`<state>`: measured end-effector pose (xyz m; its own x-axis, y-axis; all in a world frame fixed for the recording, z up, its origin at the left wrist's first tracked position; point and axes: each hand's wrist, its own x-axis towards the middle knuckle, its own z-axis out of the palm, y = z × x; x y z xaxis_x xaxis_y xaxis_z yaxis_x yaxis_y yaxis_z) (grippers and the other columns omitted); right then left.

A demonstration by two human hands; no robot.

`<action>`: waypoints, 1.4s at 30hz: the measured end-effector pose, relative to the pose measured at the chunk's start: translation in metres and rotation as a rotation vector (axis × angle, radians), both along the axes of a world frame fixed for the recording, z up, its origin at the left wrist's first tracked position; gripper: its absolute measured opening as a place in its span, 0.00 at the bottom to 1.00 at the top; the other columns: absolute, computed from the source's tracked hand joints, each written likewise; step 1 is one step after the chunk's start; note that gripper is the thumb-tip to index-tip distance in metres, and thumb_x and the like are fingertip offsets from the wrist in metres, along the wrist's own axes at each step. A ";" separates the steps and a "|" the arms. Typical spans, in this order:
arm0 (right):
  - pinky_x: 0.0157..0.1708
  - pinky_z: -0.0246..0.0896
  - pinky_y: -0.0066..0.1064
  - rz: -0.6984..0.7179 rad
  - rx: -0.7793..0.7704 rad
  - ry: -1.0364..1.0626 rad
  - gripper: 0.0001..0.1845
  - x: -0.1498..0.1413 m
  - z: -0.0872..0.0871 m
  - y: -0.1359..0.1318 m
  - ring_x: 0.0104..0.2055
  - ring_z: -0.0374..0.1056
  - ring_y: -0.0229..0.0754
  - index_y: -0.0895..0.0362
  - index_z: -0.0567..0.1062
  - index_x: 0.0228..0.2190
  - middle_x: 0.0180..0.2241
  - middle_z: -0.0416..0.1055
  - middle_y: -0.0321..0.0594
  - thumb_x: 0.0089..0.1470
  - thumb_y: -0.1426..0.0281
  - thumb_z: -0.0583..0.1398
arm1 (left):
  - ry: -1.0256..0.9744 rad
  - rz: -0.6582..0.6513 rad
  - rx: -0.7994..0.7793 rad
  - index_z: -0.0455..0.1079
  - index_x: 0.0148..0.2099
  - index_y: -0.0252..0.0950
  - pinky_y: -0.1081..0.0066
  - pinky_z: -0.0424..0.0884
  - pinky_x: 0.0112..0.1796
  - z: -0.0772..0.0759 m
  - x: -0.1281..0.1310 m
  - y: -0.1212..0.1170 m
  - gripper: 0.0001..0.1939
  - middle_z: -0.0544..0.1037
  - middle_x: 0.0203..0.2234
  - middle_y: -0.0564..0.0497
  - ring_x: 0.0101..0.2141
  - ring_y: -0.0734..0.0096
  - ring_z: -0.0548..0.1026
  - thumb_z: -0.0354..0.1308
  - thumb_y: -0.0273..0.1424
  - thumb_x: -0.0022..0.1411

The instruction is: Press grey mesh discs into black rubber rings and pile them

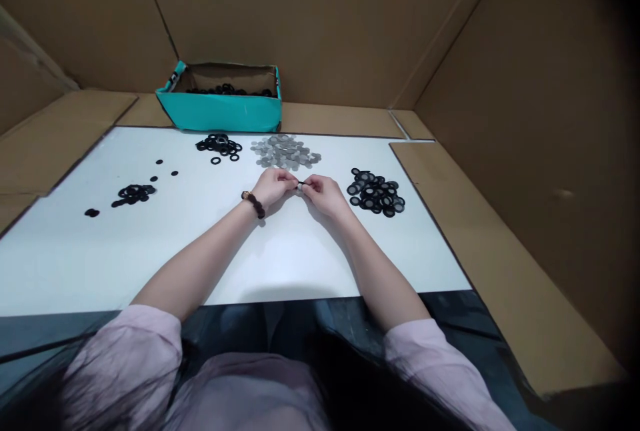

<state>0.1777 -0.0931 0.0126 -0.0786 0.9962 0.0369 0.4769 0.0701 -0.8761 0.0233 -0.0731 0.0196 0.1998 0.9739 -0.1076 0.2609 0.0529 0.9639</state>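
Observation:
My left hand (275, 186) and my right hand (323, 192) meet over the middle of the white table. Between their fingertips they pinch a small black ring (301, 183), with a pale grey bit visible at it. Just beyond my hands lies a pile of grey discs (285, 151). Right of my right hand sits a heap of black rings with grey centres (377, 193). Loose black rings (220, 144) lie to the far left of the grey discs. Fingers partly hide the held ring.
A turquoise box (225, 113) with many black rings inside stands at the back. At the left, a cluster of small black pieces (134, 193) lies with a few strays around it. Cardboard walls (320, 24) enclose the white table (295, 257) at the back and sides.

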 end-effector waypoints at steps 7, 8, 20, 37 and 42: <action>0.30 0.56 0.29 -0.150 0.033 0.061 0.06 -0.002 -0.001 0.002 0.24 0.61 0.36 0.57 0.68 0.21 0.20 0.66 0.34 0.46 0.70 0.57 | 0.212 -0.036 0.143 0.69 0.27 0.34 0.70 0.66 0.30 0.000 0.007 -0.007 0.08 0.74 0.22 0.50 0.26 0.71 0.69 0.54 0.33 0.53; 0.30 0.56 0.28 -0.160 0.022 0.066 0.06 -0.002 -0.002 0.003 0.24 0.61 0.36 0.58 0.68 0.21 0.19 0.66 0.34 0.46 0.70 0.58 | 0.258 -0.026 0.173 0.69 0.28 0.34 0.70 0.66 0.31 0.000 0.007 -0.007 0.08 0.75 0.23 0.50 0.28 0.70 0.70 0.54 0.34 0.53; 0.23 0.52 0.27 0.085 -0.136 0.170 0.07 0.009 -0.004 0.004 0.18 0.58 0.32 0.59 0.70 0.20 0.14 0.64 0.33 0.44 0.69 0.59 | 0.426 -0.179 0.250 0.74 0.31 0.34 0.69 0.67 0.35 0.010 -0.002 -0.001 0.10 0.79 0.27 0.48 0.31 0.66 0.74 0.55 0.33 0.53; 0.18 0.58 0.25 -0.024 -0.232 0.305 0.08 0.006 0.006 0.001 0.15 0.60 0.32 0.61 0.72 0.20 0.13 0.65 0.34 0.46 0.71 0.64 | 0.412 -0.290 0.246 0.75 0.29 0.33 0.72 0.65 0.29 0.012 -0.009 0.002 0.13 0.77 0.24 0.50 0.26 0.71 0.70 0.53 0.36 0.53; 0.18 0.60 0.24 0.111 -0.411 0.368 0.11 0.011 0.010 0.002 0.15 0.61 0.31 0.63 0.72 0.18 0.13 0.67 0.36 0.48 0.73 0.65 | 0.258 -0.392 0.079 0.75 0.28 0.33 0.72 0.64 0.26 0.020 -0.014 0.001 0.11 0.76 0.23 0.49 0.24 0.73 0.68 0.58 0.37 0.51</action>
